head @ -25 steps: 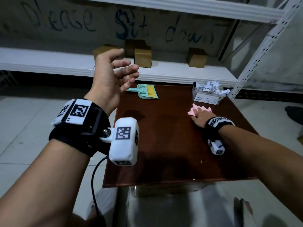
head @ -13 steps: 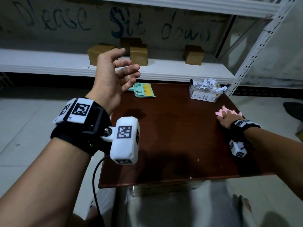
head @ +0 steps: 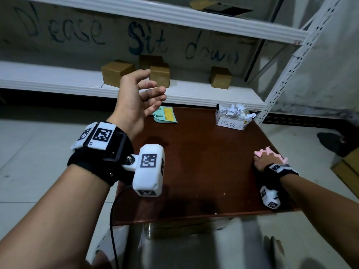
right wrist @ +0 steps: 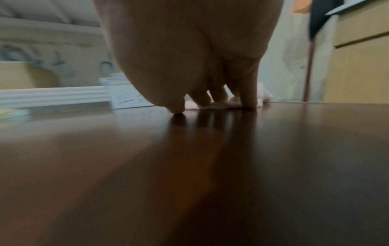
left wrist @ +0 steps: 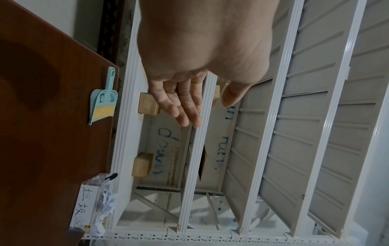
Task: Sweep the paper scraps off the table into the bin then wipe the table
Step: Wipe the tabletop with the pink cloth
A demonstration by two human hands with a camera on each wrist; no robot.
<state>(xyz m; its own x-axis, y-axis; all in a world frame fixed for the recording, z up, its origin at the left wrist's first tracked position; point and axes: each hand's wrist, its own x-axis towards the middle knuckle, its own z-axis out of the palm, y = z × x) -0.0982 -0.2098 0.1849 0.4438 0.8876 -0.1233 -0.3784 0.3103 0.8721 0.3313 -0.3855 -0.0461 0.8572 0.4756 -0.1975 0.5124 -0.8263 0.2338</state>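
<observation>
My right hand [head: 265,161] lies on a pink cloth [head: 261,152] near the right edge of the dark brown table [head: 204,162]. In the right wrist view its fingers [right wrist: 246,93] press the cloth [right wrist: 223,104] flat and the thumb tip touches the table [right wrist: 189,166]. My left hand [head: 143,98] is raised above the table's back left corner, fingers relaxed and holding nothing; the left wrist view shows the same empty hand [left wrist: 189,103]. A clear bin [head: 231,123] with a handwritten label stands at the back right, heaped with white paper scraps [head: 237,110].
A teal dustpan with a yellow-bristled brush [head: 165,115] lies at the table's back edge. A couple of tiny white specks [head: 224,194] sit near the front. Behind is a white shelf [head: 58,84] with cardboard boxes [head: 159,76]; a rack upright [head: 279,80] stands at the back right.
My right hand has slid the pink cloth from the table's middle to its right edge and nearer to me. My left hand has stayed raised and empty.
</observation>
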